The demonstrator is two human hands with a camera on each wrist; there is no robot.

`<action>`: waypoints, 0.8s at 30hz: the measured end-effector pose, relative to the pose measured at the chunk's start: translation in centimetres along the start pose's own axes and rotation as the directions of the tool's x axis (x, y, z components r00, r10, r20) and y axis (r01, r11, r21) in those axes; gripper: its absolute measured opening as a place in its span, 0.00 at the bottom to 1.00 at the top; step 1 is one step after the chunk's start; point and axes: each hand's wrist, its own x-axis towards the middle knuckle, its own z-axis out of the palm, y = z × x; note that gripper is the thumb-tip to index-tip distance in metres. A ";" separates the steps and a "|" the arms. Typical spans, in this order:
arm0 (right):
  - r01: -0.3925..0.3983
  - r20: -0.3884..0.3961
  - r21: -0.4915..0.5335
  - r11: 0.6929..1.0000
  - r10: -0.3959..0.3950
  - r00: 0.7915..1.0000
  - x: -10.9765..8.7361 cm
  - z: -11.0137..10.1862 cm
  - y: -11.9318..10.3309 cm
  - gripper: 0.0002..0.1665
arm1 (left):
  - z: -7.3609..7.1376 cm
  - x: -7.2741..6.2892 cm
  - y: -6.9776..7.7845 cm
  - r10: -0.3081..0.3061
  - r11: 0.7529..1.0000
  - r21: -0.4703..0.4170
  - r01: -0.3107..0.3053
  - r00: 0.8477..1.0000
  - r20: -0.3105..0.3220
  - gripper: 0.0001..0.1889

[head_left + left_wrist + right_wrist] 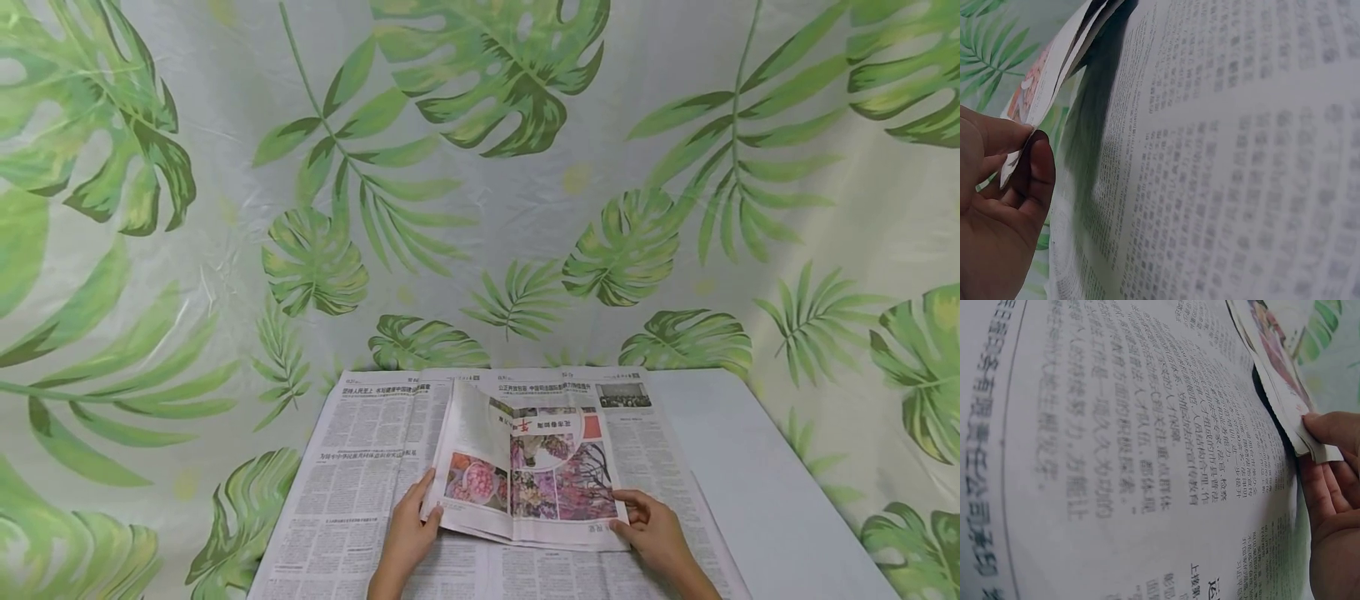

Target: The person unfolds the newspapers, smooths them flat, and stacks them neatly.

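Note:
A folded newspaper (534, 475) with colour flower photos is held up a little over a larger spread newspaper (352, 492). At its near left corner my left hand (409, 529) pinches the edge between thumb and fingers. My right hand (657, 533) grips the near right corner, thumb on top and fingers beneath. Several layered sheets show at the edge of the folded newspaper (1054, 75) in the left wrist view. In the right wrist view the right thumb presses on the corner of the folded newspaper (1285, 406), with the fingers under it.
The spread newspaper covers most of a white table (757, 467), whose bare surface shows on the right. Behind and at both sides hangs a pale curtain (517, 217) printed with green leaves.

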 end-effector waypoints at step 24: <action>-0.005 0.017 -0.010 1.000 0.005 1.000 0.3 0.1 0.9 0.28 | 0.3 -0.4 -1.0 -0.197 0.977 -0.088 0.195 0.980 -0.016 0.24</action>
